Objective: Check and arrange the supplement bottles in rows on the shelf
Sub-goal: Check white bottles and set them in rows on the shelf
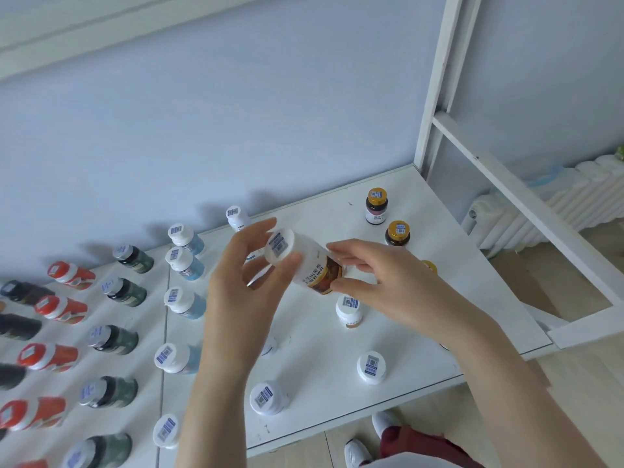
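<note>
Above the white shelf [422, 298] I hold a white supplement bottle [305, 261] tilted on its side, its white cap with a blue code sticker facing me. My left hand [250, 278] pinches the cap end with thumb and fingers. My right hand [381, 282] pinches the brown-labelled body end. Rows of bottles stand on the shelf to the left: blue ones [185, 302], green ones [125, 292] and orange ones [62, 309]. White-capped bottles [349, 310] stand below my hands.
Two gold-capped dark bottles [376, 206] stand at the back right of the shelf. A white frame post [439, 79] rises at the shelf's right corner. A radiator [540, 204] sits on the right. My shoes [358, 450] show below the front edge.
</note>
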